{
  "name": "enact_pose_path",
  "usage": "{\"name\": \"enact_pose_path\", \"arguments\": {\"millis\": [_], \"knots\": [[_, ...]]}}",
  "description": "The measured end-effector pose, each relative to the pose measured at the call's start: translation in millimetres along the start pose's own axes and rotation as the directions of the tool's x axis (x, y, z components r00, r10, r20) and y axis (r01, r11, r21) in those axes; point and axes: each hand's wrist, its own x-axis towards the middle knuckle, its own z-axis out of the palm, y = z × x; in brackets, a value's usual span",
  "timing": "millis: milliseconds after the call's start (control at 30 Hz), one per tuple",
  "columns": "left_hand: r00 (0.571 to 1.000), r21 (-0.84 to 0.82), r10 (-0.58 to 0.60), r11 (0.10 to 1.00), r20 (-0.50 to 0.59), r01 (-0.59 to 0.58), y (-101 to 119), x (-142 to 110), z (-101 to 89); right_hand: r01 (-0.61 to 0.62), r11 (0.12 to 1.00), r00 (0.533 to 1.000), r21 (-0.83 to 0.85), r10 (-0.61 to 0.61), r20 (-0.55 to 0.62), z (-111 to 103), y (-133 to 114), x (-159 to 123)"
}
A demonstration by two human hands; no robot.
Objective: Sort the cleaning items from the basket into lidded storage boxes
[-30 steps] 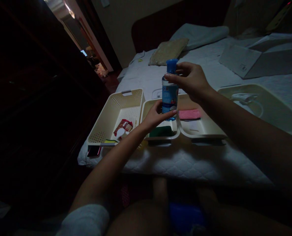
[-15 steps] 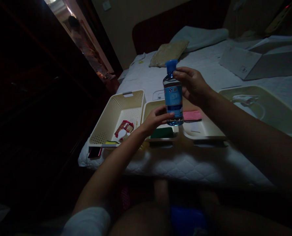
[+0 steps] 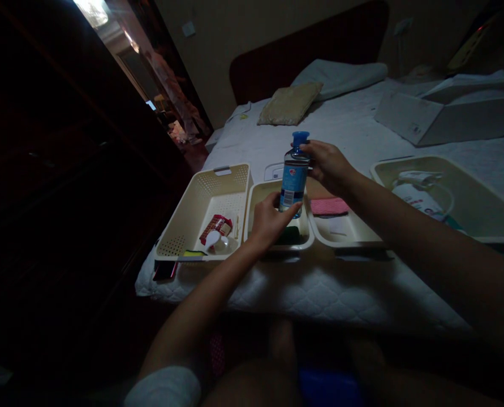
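A blue bottle (image 3: 293,180) with a blue cap and a printed label is held nearly upright above a small cream basket (image 3: 255,195). My left hand (image 3: 272,220) grips it low down, thumb across the front. Around its neck, just under the cap, close the fingers of my right hand (image 3: 330,164). A dark green pad (image 3: 289,235) lies in the small basket, partly hidden by my left hand. In the neighbouring cream basket (image 3: 340,240) rests a folded pink cloth (image 3: 328,207).
On the left, a perforated basket (image 3: 184,209) holds a red packet (image 3: 215,227) and a white-topped container (image 3: 212,239). A phone (image 3: 164,271) lies by the bed's edge. Far right, another basket (image 3: 489,217) holds a white bottle (image 3: 417,198). Behind are a pillow (image 3: 292,103), a white box (image 3: 413,116) and a person (image 3: 175,90) in the doorway.
The bottle has turned in my hands, so a barcode side of the label now faces me. Both hands and the bottle sit lower in view. The person in the doorway has moved right.
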Motion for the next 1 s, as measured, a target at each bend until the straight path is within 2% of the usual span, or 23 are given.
{"name": "enact_pose_path", "arguments": {"millis": [167, 300, 367, 467, 533, 600, 667, 767, 867, 933, 1000], "knots": [[1.000, 0.075, 0.012, 0.997, -0.020, -0.010, 4.1, -0.4, 0.1, 0.003, 1.000, 1.000, -0.008, -0.003, -0.029, -2.9, 0.1, 0.8], [1.000, 0.156, 0.019, 0.988, -0.025, -0.014, 7.1, -1.5, -1.9, -0.005, 1.000, 1.000, -0.005, 0.005, 0.008, -3.9, -0.1, -0.8], [0.998, 0.208, 0.052, 0.977, -0.035, -0.043, 7.1, -2.2, -4.4, -0.010, 0.995, 0.999, -0.100, 0.014, 0.038, -2.9, 0.6, -4.1], [0.991, 0.343, 0.130, 0.933, -0.041, -0.109, 4.4, -2.5, -8.6, -0.023, 0.955, 1.000, -0.296, 0.022, -0.008, -0.4, 4.8, -9.7], [0.987, 0.416, 0.157, 0.900, -0.028, -0.131, 1.9, -1.6, -10.8, 0.024, 0.929, 0.998, -0.370, -0.041, -0.039, 0.5, 9.1, -11.6], [0.985, 0.427, 0.175, 0.891, -0.007, -0.155, -0.6, 0.9, -11.9, 0.092, 0.924, 0.992, -0.372, -0.120, -0.051, 0.3, 13.0, -11.4], [0.979, 0.368, 0.203, 0.911, -0.002, -0.188, -2.7, 4.9, -11.7, 0.103, 0.942, 0.986, -0.319, -0.140, -0.094, -0.2, 14.9, -10.2], [0.982, 0.154, 0.188, 0.971, -0.006, -0.185, -3.9, 11.0, -9.7, 0.023, 0.983, 0.989, -0.180, -0.049, -0.139, 0.4, 12.8, -9.4], [0.996, -0.134, 0.008, 0.991, 0.084, 0.003, -2.4, 13.1, -8.7, -0.007, 0.999, 0.997, -0.054, 0.003, -0.072, 1.8, 7.6, -10.6], [0.975, -0.333, -0.102, 0.929, 0.195, 0.164, -2.0, 12.3, -10.0, 0.016, 1.000, 1.000, -0.011, -0.016, -0.011, 1.8, 5.1, -11.5], [0.931, -0.483, -0.137, 0.823, 0.339, 0.298, -3.4, 11.1, -12.9, 0.038, 0.999, 0.998, 0.027, -0.039, 0.052, 0.6, 4.1, -11.9]]}}
